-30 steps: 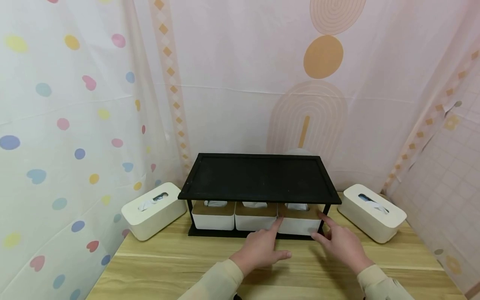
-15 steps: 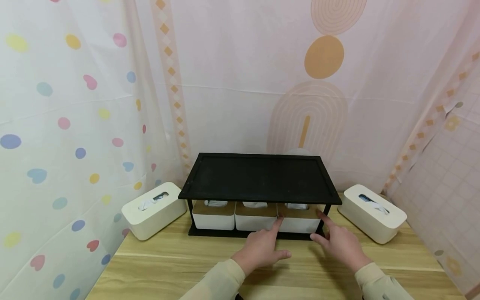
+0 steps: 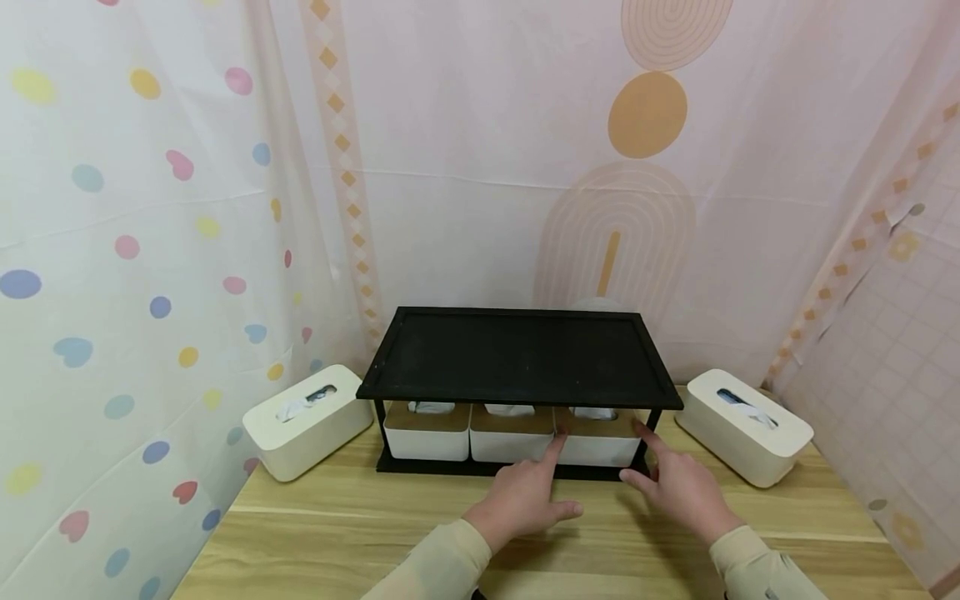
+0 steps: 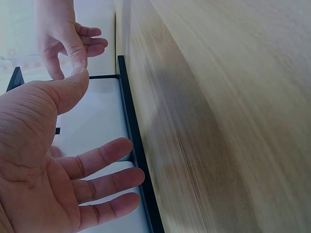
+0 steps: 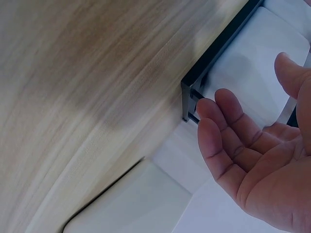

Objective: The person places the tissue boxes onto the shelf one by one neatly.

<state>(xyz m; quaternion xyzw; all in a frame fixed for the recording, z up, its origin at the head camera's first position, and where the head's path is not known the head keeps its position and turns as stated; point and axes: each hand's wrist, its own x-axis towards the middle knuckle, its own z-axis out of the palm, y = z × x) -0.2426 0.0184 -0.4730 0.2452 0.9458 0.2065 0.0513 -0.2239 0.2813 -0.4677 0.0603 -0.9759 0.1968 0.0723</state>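
Note:
Three white tissue boxes with brown lids stand side by side under a black shelf point(image 3: 525, 354): a left box point(image 3: 427, 445), a middle box point(image 3: 510, 447) and a right box point(image 3: 600, 451). White tissue shows at each lid opening. My left hand point(image 3: 521, 496) reaches its straight index finger to the right box's left front corner, where it meets the middle box. My right hand point(image 3: 686, 492) has its index fingertip at that box's right front corner, beside the shelf leg, thumb apart. In both wrist views the other fingers are loosely bent around nothing.
A cream tissue box point(image 3: 307, 423) stands angled left of the shelf, and another cream tissue box point(image 3: 742, 427) angled at its right. All rest on a wooden table point(image 3: 337, 533). Patterned curtains point(image 3: 465, 167) hang close behind and at both sides.

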